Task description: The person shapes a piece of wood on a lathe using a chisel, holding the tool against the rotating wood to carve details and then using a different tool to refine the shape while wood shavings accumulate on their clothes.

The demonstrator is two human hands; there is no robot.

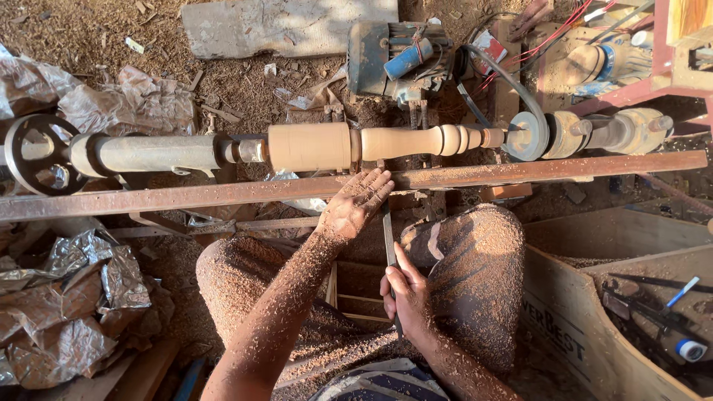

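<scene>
Sawdust is covering the ground beneath one rusty steel rail. One pale turned wooden spindle is sitting between lathe centres. Left hand is resting fingers-flat on the rail; right hand is gripping one slim metal chisel.

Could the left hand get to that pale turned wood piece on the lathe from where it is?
Probably yes. The left hand rests on the rusty rail just below the turned wood piece, with only open space between them. The right hand holds the chisel lower down, out of the way.
</scene>
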